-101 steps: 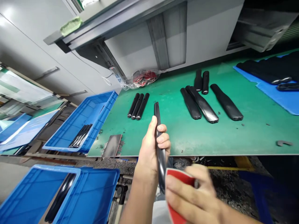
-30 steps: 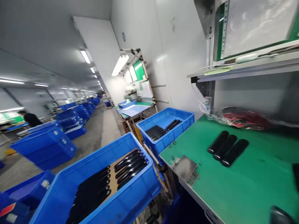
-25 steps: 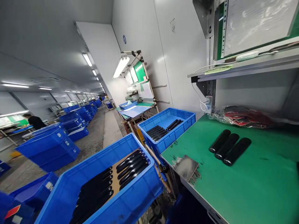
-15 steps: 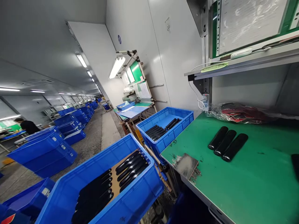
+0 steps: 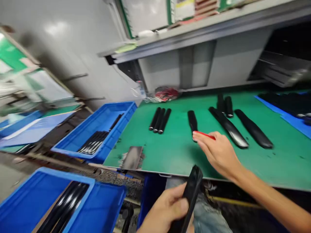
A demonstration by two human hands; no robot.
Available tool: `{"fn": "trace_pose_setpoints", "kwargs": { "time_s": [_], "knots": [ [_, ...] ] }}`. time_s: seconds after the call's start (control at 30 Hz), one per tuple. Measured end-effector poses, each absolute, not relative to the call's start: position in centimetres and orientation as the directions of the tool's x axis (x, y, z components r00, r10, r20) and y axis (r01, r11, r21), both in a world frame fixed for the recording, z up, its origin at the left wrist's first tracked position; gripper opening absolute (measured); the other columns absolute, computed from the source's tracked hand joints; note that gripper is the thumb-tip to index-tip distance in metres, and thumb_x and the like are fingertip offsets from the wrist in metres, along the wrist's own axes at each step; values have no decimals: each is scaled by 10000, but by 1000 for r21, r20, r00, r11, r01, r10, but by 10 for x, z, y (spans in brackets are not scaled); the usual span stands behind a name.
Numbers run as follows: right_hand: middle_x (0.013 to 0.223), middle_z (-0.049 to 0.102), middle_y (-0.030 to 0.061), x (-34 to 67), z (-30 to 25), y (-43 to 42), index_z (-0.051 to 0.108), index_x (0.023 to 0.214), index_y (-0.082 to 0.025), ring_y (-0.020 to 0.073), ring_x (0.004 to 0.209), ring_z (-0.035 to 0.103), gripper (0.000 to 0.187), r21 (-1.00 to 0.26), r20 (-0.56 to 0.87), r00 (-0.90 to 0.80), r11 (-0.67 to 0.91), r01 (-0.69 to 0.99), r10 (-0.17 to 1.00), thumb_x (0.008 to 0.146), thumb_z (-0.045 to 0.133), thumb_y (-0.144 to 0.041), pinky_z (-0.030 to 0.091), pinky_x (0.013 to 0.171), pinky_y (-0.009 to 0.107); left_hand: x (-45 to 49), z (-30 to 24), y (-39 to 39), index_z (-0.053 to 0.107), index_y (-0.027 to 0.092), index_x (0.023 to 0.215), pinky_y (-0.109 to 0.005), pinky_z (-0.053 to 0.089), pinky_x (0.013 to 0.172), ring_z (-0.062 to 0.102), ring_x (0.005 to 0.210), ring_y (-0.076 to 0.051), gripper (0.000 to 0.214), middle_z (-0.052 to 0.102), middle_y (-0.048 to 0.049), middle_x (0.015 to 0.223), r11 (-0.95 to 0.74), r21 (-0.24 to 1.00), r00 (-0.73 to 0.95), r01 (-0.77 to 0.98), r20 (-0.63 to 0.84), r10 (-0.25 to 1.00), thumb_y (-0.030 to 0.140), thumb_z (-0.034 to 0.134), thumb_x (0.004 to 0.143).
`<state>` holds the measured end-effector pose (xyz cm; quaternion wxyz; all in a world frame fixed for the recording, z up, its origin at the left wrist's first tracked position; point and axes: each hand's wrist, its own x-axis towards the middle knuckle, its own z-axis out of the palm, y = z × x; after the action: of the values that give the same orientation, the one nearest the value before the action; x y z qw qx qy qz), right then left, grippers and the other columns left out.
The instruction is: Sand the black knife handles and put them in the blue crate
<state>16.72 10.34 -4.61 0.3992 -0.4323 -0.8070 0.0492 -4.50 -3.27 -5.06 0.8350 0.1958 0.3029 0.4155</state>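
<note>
Our hands apart. L hand (image 5: pixel 166 208) clamps black bar (image 5: pixel 191 191) near us; R hand (image 5: pixel 218 152) pinches red pad (image 5: pixel 205 135) above green bench mat (image 5: pixel 157 155).

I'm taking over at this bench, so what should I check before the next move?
Left hand holding the black handle: ok.
Right hand holding the red pad: ok, it lies along the fingers.
Handle surface smooth: cannot tell, too blurred.
Right fingers clear of the black bar on the green mat: cannot tell, they overlap it in this view.
Blue crate beside the mat: ok.
</note>
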Motion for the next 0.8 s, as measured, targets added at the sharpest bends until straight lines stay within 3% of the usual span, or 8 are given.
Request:
{"fn": "trace_pose_setpoints", "kwargs": {
  "time_s": [0.13, 0.23, 0.33, 0.4, 0.5, 0.6, 0.7, 0.8],
  "knots": [
    [1361, 608, 5, 203, -52, 61, 640, 1340, -317, 256, 1116, 558, 321, -673, 493, -169, 497, 547, 853, 1110, 434, -405, 437, 989, 436, -60, -28, -33, 670, 295, 1308, -140, 373, 435, 487, 485, -48, 410, 608, 13, 714, 517, 532, 411, -671, -315, 856, 347, 725, 905],
    [1201, 673, 31, 198, -60, 17, 670, 1316, -317, 213, 1018, 611, 331, -974, 221, 124, 225, -14, 967, 1072, 498, -460, 479, 916, 313, -57, -15, -19, 419, 203, 1514, -128, 339, 351, 399, 428, -24, 709, 589, 14, 843, 520, 277, 448, -808, -283, 848, 468, 686, 914],
    [977, 691, 83, 181, -70, -16, 678, 1304, -268, 198, 747, 605, 453, -776, -111, 13, -78, -625, 994, 1033, 453, -552, 530, 683, 285, -44, 3, 3, 326, 107, 1526, -135, 390, 403, 453, 491, -48, 744, 513, 35, 795, 357, 91, 334, -930, -200, 921, 371, 678, 926],
    [995, 684, 112, 165, -75, -29, 666, 1319, -252, 216, 747, 602, 479, -635, -146, -103, -173, -753, 984, 1018, 447, -554, 546, 674, 319, -33, 13, 20, 478, 124, 1389, -181, 469, 529, 523, 596, -88, 459, 498, 23, 768, 191, 112, 158, -975, -251, 955, 319, 556, 981],
    [1014, 661, 100, 141, -82, -43, 606, 1393, -290, 243, 796, 601, 495, -759, -87, -1, -67, -648, 996, 1042, 412, -581, 545, 710, 366, -16, 18, 38, 574, 146, 944, -180, 419, 507, 460, 510, -71, 193, 409, 62, 612, 197, 51, 164, -979, -371, 914, 244, 421, 1009],
    [1327, 550, 105, 124, -89, -49, 505, 1492, -339, 330, 1029, 575, 575, -950, 224, 294, 276, -145, 929, 1049, 356, -673, 500, 868, 496, 0, 11, 42, 374, 205, 681, -156, 298, 398, 324, 380, -32, 306, 293, 101, 507, 206, -83, 220, -975, -474, 852, 173, 408, 983],
    [1560, 355, 8, 117, -95, -49, 425, 1539, -381, 385, 1184, 508, 467, -810, 582, 406, 463, 359, 705, 1104, 327, -518, 462, 897, 553, 13, 6, 41, 297, 228, 641, -147, 289, 377, 305, 360, -26, 346, 296, 100, 493, 162, -119, 201, -979, -540, 817, 159, 428, 954],
    [1597, 317, -16, 116, -101, -48, 376, 1574, -313, 400, 1219, 479, 479, -648, 748, 364, 494, 580, 554, 1098, 329, -324, 488, 791, 518, 21, 7, 41, 287, 234, 633, -137, 303, 373, 306, 353, -27, 353, 294, 100, 488, 152, -128, 198, -980, -554, 809, 150, 437, 940]
  ]
}}
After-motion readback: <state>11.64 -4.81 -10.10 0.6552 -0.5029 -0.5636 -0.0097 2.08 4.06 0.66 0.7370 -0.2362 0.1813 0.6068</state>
